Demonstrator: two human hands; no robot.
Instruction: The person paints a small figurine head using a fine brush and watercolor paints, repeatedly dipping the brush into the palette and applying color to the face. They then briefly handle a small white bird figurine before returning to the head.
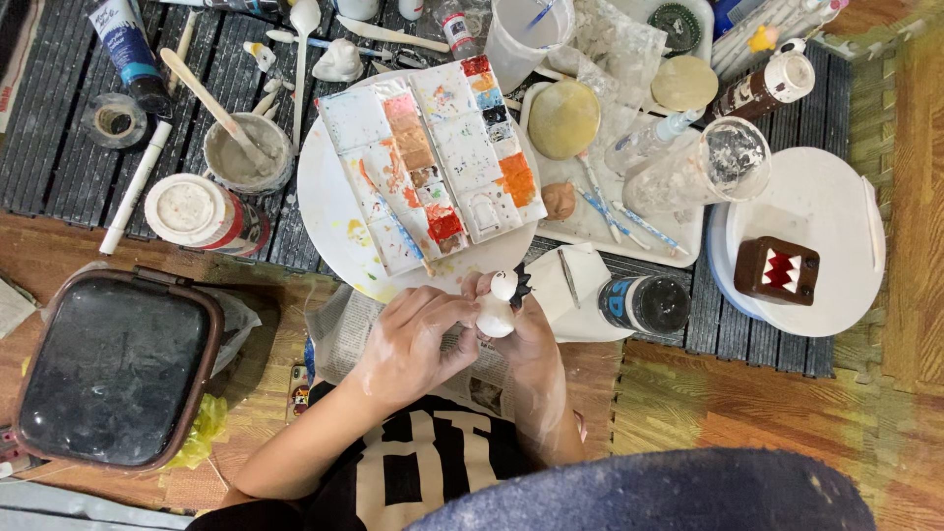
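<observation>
A small white clay figurine (497,311) with a black patch near its top sits between both my hands, just below the paint plate. My left hand (413,339) comes in from the lower left, its fingers closed on the figurine's left side. Curled around the right side and underside is my right hand (531,339). An open watercolour palette (433,157) with many stained wells lies on a round white plate (329,202) directly beyond my hands. I cannot tell whether a brush is in my fingers.
A brown box figure with zigzag teeth (777,268) stands on a white round stand (831,211) at right. Near it are a black paint jar (644,303), a clear cup (708,162) and a white tray (639,236). Left: grey water cup (246,152), lidded jar (192,209), black-lidded box (118,369).
</observation>
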